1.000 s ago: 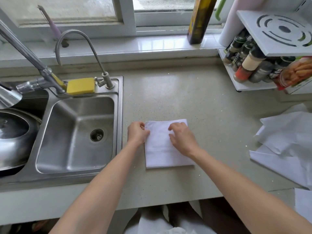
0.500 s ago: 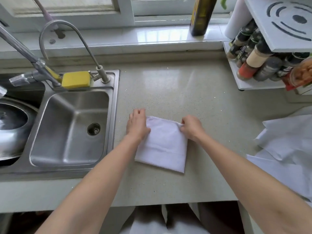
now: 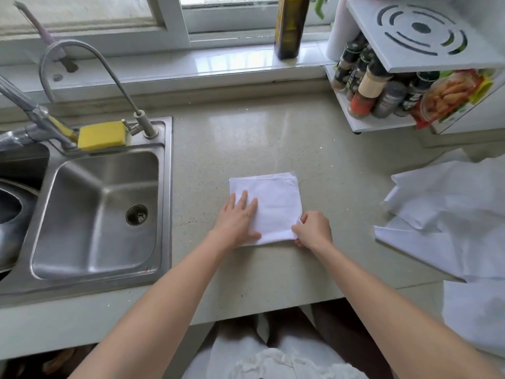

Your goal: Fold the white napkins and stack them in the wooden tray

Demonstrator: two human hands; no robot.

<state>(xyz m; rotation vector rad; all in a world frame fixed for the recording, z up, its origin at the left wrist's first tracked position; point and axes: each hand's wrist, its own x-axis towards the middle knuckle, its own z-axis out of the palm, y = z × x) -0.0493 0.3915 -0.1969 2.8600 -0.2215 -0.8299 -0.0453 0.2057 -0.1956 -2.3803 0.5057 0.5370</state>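
Head cam, what I'm seeing rn: folded white napkin (image 3: 269,205) lies flat on the beige countertop (image 3: 273,138), roughly a square, just right of the steel sink (image 3: 95,214) but not touching it. Left hand (image 3: 237,224) lies palm down on the napkin's left part, fingers straight and slightly spread, pressing the cloth to the counter. Right hand (image 3: 313,231) is at the near right corner, fingers curled, thumb and forefinger pinching that corner, which looks a bit lifted off the surface. Far edge of the napkin shows layered folds, edges lined up pretty well.

Off to the right there's a loose pile of unfolded napkins (image 3: 448,214), well apart from the folded one, partly hanging past the counter edge. No wooden tray in frame afaict.

Other stuff: yellow sponge (image 3: 102,135) on the sink's back rim next to the small curved tap (image 3: 82,64), a pot lid (image 3: 11,214) in the left basin, a dark oil bottle (image 3: 289,26) on the window sill, and a white spice rack (image 3: 382,86) w/ jars in the back right corner.
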